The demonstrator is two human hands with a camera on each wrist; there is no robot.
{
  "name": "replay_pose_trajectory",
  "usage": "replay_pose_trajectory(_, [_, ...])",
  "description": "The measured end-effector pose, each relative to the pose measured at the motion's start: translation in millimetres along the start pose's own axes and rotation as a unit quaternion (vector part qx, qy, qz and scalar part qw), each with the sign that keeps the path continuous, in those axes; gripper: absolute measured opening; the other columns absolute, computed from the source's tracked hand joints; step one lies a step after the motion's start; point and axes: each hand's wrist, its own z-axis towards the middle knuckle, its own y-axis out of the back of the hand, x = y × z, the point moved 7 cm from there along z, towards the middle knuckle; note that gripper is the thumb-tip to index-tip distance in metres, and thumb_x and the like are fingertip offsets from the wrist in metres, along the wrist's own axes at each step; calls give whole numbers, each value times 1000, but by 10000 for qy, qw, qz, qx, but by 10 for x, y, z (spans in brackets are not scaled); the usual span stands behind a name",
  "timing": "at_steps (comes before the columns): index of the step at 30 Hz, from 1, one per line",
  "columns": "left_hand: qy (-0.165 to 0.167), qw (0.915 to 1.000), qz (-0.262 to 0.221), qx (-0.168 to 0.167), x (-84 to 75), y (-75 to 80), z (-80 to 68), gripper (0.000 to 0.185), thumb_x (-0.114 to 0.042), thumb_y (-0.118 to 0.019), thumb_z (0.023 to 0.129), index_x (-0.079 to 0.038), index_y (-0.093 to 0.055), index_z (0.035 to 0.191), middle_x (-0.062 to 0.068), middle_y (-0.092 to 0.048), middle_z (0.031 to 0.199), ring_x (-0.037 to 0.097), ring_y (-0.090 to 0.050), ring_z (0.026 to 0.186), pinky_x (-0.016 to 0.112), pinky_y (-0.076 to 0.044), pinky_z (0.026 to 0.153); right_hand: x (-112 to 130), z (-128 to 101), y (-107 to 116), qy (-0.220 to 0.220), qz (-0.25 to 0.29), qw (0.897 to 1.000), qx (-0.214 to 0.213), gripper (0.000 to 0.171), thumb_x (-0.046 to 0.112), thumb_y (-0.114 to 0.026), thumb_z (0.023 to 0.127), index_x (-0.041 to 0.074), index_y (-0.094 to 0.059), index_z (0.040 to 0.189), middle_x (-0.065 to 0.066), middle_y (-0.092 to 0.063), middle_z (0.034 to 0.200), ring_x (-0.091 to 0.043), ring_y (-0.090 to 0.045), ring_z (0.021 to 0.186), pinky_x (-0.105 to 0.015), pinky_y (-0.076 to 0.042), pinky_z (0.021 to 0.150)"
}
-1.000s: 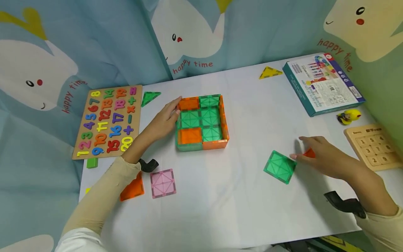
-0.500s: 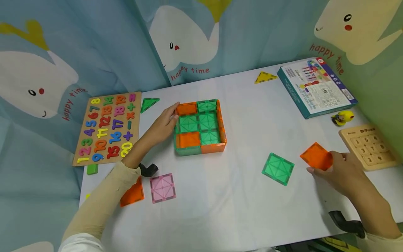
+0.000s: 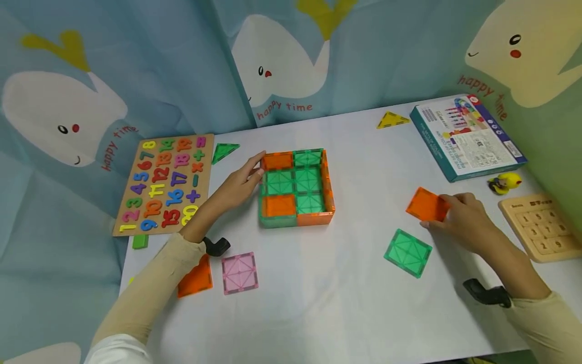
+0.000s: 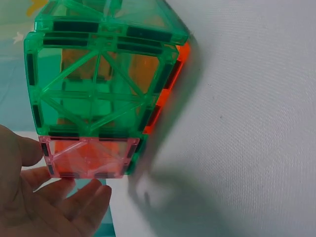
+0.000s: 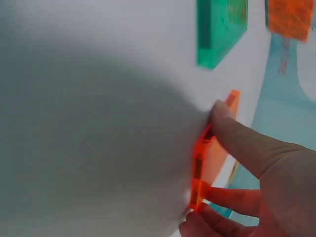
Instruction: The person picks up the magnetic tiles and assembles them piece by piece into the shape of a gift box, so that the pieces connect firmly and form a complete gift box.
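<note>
Nearest, a green square tile [image 3: 407, 252] lies flat on the white surface [image 3: 345, 298], right of the tile tray [image 3: 296, 187]. Just beyond it the right hand [image 3: 461, 221] pinches an orange square tile [image 3: 425, 205] in its fingers [image 5: 237, 140]. Farther left, the left hand [image 3: 236, 184] rests straightened fingers [image 4: 81, 197] against the tray's left wall.

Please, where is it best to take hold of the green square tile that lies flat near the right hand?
Probably pinch the green square tile by its edge nearest the right hand: it lies flat on the table, so only its thin rim offers a grip.
</note>
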Motion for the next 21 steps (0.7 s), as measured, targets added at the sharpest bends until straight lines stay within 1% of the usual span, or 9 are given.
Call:
replay_pose_trajectory(3, [-19,10000,-31,5,11,-7,11,59,-32,-37,117,-20,-17,171,13,-30,173,36,-46,150,55,-37,123,264,302,1,274,13,9995,162,94,38,-80,94,-20,-32,152,-49,-26,143,-62,-30,124,-74,-47,99])
replay_pose_trajectory(5, [10,10000,4,-13,16,-9,9,59,-33,-37,117,-21,-17,171,13,-30,173,36,-46,150,55,-37,123,437,509,12,503,80,9985,221,92,37,-79,95,-17,-33,154,-47,-27,143,-60,-30,125,-72,-47,100])
replay_pose_trajectory(9, [52,9999,59,-97,6,-20,-3,59,-33,-38,116,-20,-18,171,13,-31,172,35,-43,152,54,-35,124,738,875,53,992,169,9947,208,84,33,-80,95,-13,-39,153,-45,-33,141,-58,-34,124,-70,-47,99])
replay_pose_trajectory(13, [94,9998,123,-99,4,-41,-2,59,-33,-37,116,-22,-17,171,11,-30,173,33,-42,153,53,-34,125,968,1183,106,1232,110,9922,177,83,34,-83,92,-12,-46,150,-42,-39,138,-54,-39,122,-67,-47,99])
replay_pose_trajectory(17, [189,9995,176,-155,-6,-39,-36,59,-33,-36,116,-24,-17,171,11,-33,172,32,-43,153,53,-35,124,1214,1417,193,1437,52,9894,194,86,37,-85,90,-14,-47,148,-40,-42,139,-50,-41,122,-64,-47,103])
replay_pose_trajectory(19, [202,9993,220,-216,-14,-36,-55,58,-32,-37,116,-22,-18,170,13,-35,170,33,-44,152,53,-37,123,1354,1474,279,1639,61,9864,134,84,35,-84,91,-15,-46,148,-40,-42,139,-50,-42,123,-64,-45,106])
replay_pose_trajectory(21, [180,9993,233,-230,-17,-51,-63,58,-32,-37,116,-20,-19,170,15,-36,169,34,-44,151,53,-37,123,1499,1480,399,1813,75,9834,15,83,35,-83,92,-15,-46,148,-41,-42,140,-50,-42,125,-65,-43,107])
